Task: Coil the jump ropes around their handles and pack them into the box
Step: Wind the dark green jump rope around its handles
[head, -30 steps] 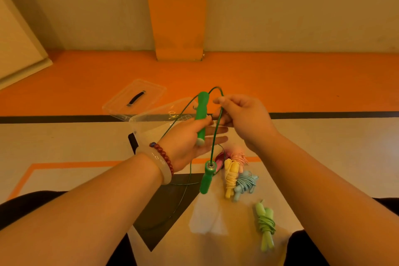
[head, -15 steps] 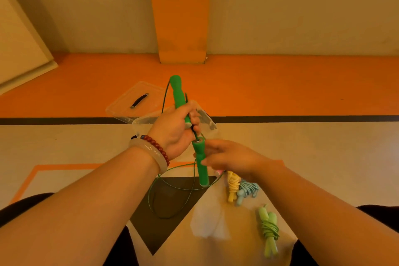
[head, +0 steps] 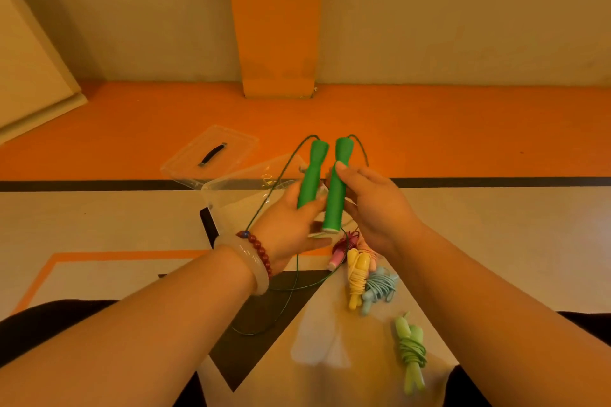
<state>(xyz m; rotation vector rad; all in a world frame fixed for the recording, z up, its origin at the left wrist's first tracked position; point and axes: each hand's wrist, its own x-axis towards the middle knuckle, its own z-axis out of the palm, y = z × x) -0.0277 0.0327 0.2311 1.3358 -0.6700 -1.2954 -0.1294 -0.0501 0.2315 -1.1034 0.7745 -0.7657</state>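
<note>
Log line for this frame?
left hand: grips green handle | right hand: grips second green handle | cord: uncoiled | box: open

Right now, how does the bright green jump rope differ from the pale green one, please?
The bright green rope is held by the left hand and right hand, cord loose; the pale green rope lies on the floor, cord coiled round its handles. Both have two handles.

An orange pillar (head: 276, 20) stands at twelve o'clock, an orange floor band (head: 463, 129) before it, and a black triangle (head: 238, 357) at six.
</note>
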